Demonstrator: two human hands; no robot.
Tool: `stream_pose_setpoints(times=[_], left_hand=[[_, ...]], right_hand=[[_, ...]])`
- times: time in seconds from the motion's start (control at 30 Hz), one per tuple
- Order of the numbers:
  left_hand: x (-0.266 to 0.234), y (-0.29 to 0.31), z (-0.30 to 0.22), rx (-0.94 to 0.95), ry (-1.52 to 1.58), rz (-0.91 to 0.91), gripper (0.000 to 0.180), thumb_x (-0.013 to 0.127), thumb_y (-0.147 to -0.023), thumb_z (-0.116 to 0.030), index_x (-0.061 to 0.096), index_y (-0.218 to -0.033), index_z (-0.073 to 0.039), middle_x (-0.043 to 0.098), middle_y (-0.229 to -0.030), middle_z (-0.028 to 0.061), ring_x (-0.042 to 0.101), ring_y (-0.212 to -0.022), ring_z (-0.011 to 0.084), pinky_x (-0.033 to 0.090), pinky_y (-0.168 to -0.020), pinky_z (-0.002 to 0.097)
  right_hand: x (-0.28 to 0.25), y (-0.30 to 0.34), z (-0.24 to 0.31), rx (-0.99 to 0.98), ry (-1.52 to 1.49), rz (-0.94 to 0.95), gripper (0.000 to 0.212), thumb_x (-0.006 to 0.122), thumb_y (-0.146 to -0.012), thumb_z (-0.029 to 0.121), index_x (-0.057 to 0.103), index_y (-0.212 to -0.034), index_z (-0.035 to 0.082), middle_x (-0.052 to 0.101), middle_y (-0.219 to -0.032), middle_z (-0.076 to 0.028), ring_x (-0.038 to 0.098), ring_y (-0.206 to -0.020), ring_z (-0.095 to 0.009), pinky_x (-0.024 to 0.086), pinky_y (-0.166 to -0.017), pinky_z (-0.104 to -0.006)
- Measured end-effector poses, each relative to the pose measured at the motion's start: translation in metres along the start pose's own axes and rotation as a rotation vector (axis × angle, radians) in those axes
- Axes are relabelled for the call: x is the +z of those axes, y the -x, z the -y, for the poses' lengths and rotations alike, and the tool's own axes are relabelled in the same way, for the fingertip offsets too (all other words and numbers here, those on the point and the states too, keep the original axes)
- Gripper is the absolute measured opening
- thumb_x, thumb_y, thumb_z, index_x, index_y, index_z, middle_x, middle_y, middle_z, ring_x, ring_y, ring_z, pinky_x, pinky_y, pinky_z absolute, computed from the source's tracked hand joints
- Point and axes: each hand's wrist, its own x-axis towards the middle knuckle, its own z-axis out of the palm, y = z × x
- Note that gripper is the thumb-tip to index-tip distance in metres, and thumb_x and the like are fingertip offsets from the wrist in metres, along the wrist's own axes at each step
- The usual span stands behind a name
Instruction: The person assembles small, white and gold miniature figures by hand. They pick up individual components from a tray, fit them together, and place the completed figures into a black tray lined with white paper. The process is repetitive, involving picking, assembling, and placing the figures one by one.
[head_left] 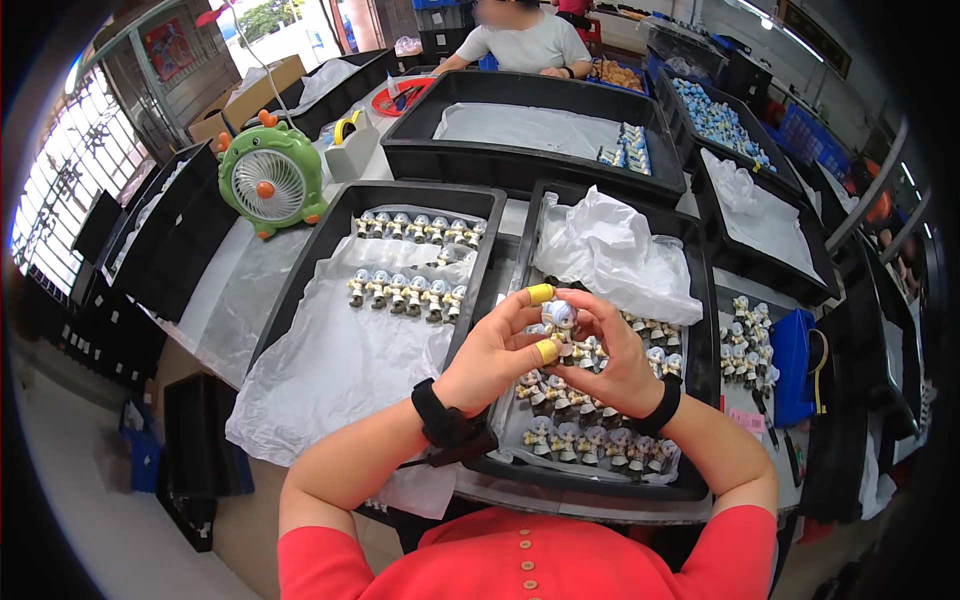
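A small figurine (560,316) with pale blue-white hair stands between my two hands, above the tray on the right. My left hand (494,352) has yellow tape on its thumb and forefinger, and these fingers close on the figurine's left side. My right hand (616,358) grips it from the other side with thumb and fingers. Below them, a black tray (700,395) holds rows of similar figurines (592,442) and crumpled white paper (618,245). To the left, another black tray (372,190) is lined with white paper and has rows of figurines (405,292).
A green fan (268,178) stands at the left, near a tape dispenser (352,148). Beyond is a long black tray (420,160) with a few blue figurines. On the right are loose figurines (746,345) and a blue bin (795,370). Another person (525,45) sits across the table.
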Motion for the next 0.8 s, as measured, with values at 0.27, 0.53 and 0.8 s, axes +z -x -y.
stream_pose_setpoints(times=[0.27,0.53,0.8], left_hand=[[-0.008,-0.004,0.000,-0.057,0.101,0.053,0.052,0.057,-0.086,-0.005,0.033,-0.133,-0.003,0.052,-0.120,0.0092,0.054,-0.105,0.0136,0.046,-0.087,0.0280],[-0.013,-0.005,-0.001,-0.182,0.287,0.052,0.052,0.056,-0.087,-0.005,0.034,-0.134,-0.004,0.053,-0.118,0.0067,0.054,-0.104,0.0117,0.046,-0.088,0.0269],[-0.008,-0.003,-0.002,-0.176,0.384,0.018,0.050,0.057,-0.088,-0.006,0.035,-0.132,-0.004,0.051,-0.118,0.0059,0.055,-0.104,0.0132,0.047,-0.089,0.0297]], right_hand=[[0.003,0.000,-0.009,-0.019,0.089,-0.049,0.075,0.078,-0.064,0.008,0.040,-0.129,0.009,0.052,-0.118,-0.007,0.057,-0.090,-0.017,0.046,-0.077,-0.0277],[0.002,0.000,-0.013,0.075,-0.032,-0.041,0.076,0.080,-0.063,0.014,0.039,-0.128,0.007,0.053,-0.120,-0.006,0.058,-0.091,-0.015,0.045,-0.075,-0.0268],[0.000,-0.001,-0.004,-0.100,0.100,-0.079,0.060,0.079,-0.064,0.008,0.052,-0.117,0.015,0.048,-0.123,-0.008,0.053,-0.098,-0.017,0.044,-0.075,-0.0285]])
